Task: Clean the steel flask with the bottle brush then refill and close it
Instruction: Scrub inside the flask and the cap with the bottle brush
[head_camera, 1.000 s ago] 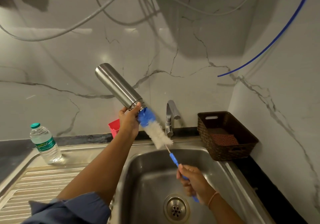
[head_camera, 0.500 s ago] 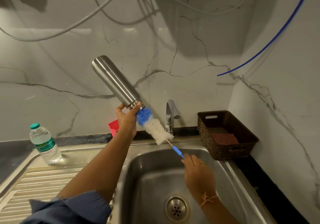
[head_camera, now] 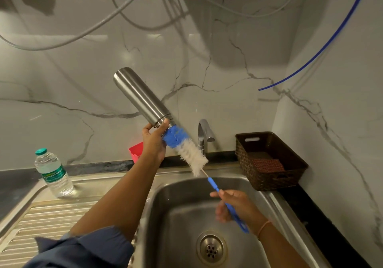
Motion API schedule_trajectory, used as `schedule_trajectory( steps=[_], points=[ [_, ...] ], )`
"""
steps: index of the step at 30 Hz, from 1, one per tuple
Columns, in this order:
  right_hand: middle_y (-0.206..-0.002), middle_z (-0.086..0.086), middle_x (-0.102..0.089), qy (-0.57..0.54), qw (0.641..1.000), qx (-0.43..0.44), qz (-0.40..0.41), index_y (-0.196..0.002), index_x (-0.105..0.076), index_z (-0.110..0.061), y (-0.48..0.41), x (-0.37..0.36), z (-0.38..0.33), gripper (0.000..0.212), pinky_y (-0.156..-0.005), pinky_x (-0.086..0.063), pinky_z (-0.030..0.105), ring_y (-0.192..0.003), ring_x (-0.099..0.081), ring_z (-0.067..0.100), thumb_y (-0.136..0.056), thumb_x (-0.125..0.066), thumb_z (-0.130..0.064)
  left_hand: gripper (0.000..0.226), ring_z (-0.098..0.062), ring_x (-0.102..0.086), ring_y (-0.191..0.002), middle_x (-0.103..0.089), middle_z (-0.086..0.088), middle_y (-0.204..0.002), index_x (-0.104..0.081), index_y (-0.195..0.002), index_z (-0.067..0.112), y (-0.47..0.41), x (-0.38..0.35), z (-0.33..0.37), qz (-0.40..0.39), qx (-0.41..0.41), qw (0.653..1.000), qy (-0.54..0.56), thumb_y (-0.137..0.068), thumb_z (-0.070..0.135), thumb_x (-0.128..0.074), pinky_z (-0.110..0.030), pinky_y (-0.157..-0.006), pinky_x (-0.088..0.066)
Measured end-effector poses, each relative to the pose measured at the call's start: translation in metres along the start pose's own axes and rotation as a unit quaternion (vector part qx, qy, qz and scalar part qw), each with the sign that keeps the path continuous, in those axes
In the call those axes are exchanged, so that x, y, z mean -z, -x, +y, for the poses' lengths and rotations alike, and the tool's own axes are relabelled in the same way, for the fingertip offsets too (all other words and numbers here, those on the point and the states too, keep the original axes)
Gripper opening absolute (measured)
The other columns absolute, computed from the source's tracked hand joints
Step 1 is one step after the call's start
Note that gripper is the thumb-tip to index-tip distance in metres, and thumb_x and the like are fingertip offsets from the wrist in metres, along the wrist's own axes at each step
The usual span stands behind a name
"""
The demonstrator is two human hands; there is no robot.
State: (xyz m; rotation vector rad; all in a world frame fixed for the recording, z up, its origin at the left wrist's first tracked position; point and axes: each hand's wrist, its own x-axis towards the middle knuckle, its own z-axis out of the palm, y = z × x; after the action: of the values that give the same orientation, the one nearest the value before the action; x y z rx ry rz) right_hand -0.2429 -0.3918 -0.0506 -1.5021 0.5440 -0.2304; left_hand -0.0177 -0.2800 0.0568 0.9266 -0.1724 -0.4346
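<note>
A brown woven basket (head_camera: 275,181) sits at the far right and holds what looks like a reddish cloth (head_camera: 267,165). A red tub (head_camera: 135,150) stands by the far wall. Grey cables (head_camera: 39,49) and a blue tube (head_camera: 319,55) hang overhead.

1. flask (head_camera: 141,98): brushed steel cylinder, uncapped. Tilted, base up-left, mouth down-right. Gripped at neck by left hand (head_camera: 154,141), raised in air.
2. brush (head_camera: 187,149): blue bristles touching flask mouth, white bristles below, all outside. Thin stem, then blue handle, running down-right in line with flask. Handle gripped in right hand (head_camera: 234,207).
</note>
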Motion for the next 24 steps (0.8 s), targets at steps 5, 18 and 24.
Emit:
schedule_trajectory(
  steps=[5, 18, 24],
  points=[
    [-0.052, -0.004, -0.052, 0.469, 0.807, 0.234, 0.272, -0.088, -0.069, -0.006, -0.002, -0.015, -0.001, 0.046, -0.043, -0.014, 0.006, -0.040, -0.033, 0.001, -0.095, -0.028, -0.025, 0.052, -0.024, -0.066, -0.094, -0.060, -0.010, -0.108, -0.038, -0.126, 0.013, -0.003, -0.005, 0.001, 0.014, 0.000, 1.000, 0.022, -0.084, 0.005, -0.067, -0.039, -0.087, -0.055],
    [-0.045, -0.006, -0.026, -0.123, 0.982, -0.098, -0.100, -0.059, -0.045, -0.016, 0.004, -0.017, -0.007, 0.042, -0.033, -0.016, 0.014, -0.033, -0.019, 0.003, -0.097, -0.040, -0.032, 0.064, -0.028, -0.066, -0.102, -0.061, -0.014, -0.121, -0.042, -0.129, 0.006, -0.006, 0.007, 0.003, 0.031, 0.022, 0.998, 0.054, -0.075, 0.013, -0.075, -0.045, -0.091, -0.054],
    [-0.052, -0.003, -0.045, 0.112, 0.990, 0.046, 0.074, -0.087, -0.056, -0.016, 0.008, -0.030, -0.004, 0.025, -0.037, -0.026, 0.013, -0.036, -0.034, 0.004, -0.098, -0.043, -0.034, 0.060, -0.022, -0.067, -0.093, -0.062, -0.010, -0.109, -0.036, -0.131, 0.012, -0.009, 0.001, 0.002, 0.030, -0.008, 0.999, 0.008, -0.082, 0.007, -0.070, -0.040, -0.088, -0.055]
  ],
)
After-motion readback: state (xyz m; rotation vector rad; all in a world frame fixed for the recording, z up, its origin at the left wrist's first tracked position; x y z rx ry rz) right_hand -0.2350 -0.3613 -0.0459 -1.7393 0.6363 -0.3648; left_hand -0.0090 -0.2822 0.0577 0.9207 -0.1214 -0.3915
